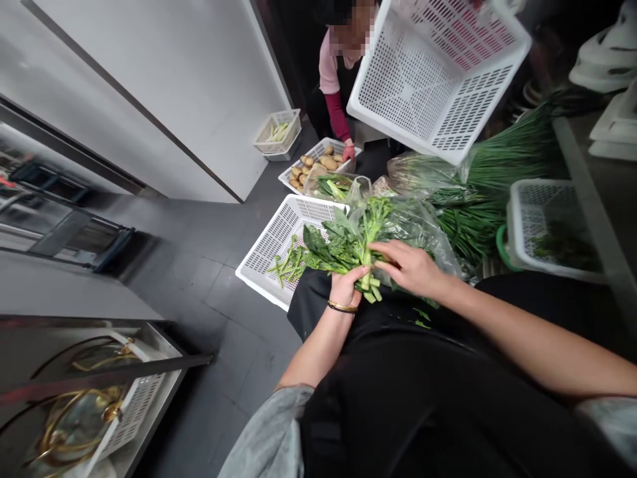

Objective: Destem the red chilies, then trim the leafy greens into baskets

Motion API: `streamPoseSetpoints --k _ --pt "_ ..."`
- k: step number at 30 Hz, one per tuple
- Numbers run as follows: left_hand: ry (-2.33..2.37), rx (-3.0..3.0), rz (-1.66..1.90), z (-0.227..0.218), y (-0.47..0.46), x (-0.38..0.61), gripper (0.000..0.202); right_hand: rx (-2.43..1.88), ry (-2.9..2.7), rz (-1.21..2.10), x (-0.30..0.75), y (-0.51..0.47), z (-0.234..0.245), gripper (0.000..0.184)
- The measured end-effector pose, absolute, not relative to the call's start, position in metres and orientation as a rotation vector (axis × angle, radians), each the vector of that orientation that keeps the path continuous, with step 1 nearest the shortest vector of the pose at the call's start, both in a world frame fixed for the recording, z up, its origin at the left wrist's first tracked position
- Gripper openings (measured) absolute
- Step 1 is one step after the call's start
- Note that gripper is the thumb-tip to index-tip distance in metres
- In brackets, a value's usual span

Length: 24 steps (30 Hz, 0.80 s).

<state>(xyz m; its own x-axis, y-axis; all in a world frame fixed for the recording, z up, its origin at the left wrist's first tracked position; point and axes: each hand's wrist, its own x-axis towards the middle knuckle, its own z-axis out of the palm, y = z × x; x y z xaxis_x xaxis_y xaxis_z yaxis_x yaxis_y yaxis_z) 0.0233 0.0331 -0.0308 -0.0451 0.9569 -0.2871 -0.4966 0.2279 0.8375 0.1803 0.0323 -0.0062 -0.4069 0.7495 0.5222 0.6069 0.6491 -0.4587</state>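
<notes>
My left hand [347, 285] is wrapped round the lower stems of a bunch of leafy greens [331, 247] with thick stalks and small flower buds. With thumb and fingers closed, my right hand [411, 267] grips one upright stalk [369, 232] of the same greens, close to the left thumb. The cut stem ends poke out below my hands, over my lap. Left of the bunch, partly behind it, is a white slotted basket [261, 255] with trimmed green stems [290, 261] in it. A clear plastic bag [423, 229] lies just beyond my right hand.
Ahead, a co-worker's hand [349, 152] reaches into a basket of potatoes [326, 161], and a large white basket [405, 86] is tilted up. Bundled long green stalks [517, 149] and a white crate [517, 219] stand right. A metal rack [164, 365] is at left.
</notes>
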Motion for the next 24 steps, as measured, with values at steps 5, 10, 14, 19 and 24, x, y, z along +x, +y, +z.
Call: streamPoseSetpoints --k 5,10,14,19,24 --pt "1.002 0.544 1.179 -0.039 0.042 0.008 0.024 -1.066 -2.317 0.833 0.241 0.015 -0.025 0.022" --pt "0.897 0.578 0.941 -0.041 0.032 0.03 0.033 -1.349 -1.774 1.461 0.253 0.038 -0.04 0.049" --pt "0.911 0.6 1.056 -0.042 0.033 0.037 0.031 -1.158 -1.104 1.654 0.217 0.056 -0.026 0.044" --pt "0.816 0.497 1.024 -0.036 0.037 -0.002 0.022 -0.889 -0.864 1.749 0.227 0.062 -0.017 0.041" --pt "0.616 0.512 0.852 -0.037 0.018 -0.001 0.04 -0.708 -0.934 1.859 0.222 0.079 -0.023 0.043"
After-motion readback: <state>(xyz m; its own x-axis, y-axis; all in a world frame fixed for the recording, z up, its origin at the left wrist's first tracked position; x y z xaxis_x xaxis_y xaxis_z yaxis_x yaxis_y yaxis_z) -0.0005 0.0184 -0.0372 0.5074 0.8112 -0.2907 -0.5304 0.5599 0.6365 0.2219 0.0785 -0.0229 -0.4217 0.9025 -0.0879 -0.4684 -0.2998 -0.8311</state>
